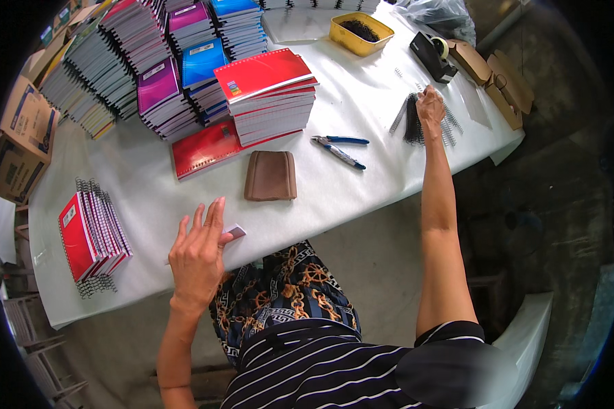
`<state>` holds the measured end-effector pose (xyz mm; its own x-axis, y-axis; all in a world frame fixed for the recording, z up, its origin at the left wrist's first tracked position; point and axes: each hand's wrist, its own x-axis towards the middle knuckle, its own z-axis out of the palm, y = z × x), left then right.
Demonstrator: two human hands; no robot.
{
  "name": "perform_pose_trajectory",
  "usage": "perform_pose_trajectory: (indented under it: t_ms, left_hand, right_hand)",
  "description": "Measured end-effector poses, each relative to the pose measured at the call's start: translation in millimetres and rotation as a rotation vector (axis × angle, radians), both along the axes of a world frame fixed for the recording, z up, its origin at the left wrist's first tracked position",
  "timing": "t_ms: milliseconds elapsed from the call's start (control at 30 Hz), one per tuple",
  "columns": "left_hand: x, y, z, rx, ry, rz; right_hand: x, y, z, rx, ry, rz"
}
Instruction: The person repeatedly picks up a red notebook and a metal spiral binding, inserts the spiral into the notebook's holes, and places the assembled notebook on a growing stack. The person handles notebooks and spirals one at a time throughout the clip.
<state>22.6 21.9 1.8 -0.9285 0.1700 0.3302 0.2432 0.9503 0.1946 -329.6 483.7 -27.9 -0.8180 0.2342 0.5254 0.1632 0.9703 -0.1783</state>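
Observation:
My left hand [198, 255] is at the table's near edge, fingers stretched out and apart. A small pale corner of something flat [236, 232] shows beside its thumb; the rest is hidden under the hand. Far to the right, my right hand [430, 112] has its fingers drawn together on a pile of black spiral binding coils [413, 126]. Which coil it grips is hidden by the fingers. Blue-handled pliers [341, 150] lie between the two hands, jaws apart. Nearer my left hand is a brown padded block [270, 176].
Red notebooks [269, 75] are stacked mid-table, with purple and blue notebook piles [201, 61] behind. A smaller red stack with coils [92, 232] stands left. A yellow tub [361, 34], a black tape dispenser [433, 58] and an open carton [501, 82] line the far right.

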Motion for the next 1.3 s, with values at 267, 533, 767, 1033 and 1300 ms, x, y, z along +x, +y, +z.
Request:
perform_pose_trajectory:
  t_ms: [267, 533, 767, 1033, 1300]
  left_hand:
    - [2, -4, -4, -0.029, 0.039, 0.019]
    - [-4, -4, -7, -0.035, 0.021, 0.016]
    - [-7, -9, -5, -0.002, 0.001, -0.039]
    - [-8, -1, 0, 0.070, 0.042, -0.069]
    - [-1, -7, 0, -0.006, -0.132, -0.169]
  right_hand:
    - [131, -144, 65, -0.262, 0.020, 0.839]
    - [251, -263, 38, -0.722, -0.546, 1.284]
    - [229, -261, 43, -0.568, -0.752, 1.473]
    - [246, -268, 47, -0.252, -0.525, 1.481]
    - [202, -242, 50, 0.078, -0.245, 1.341]
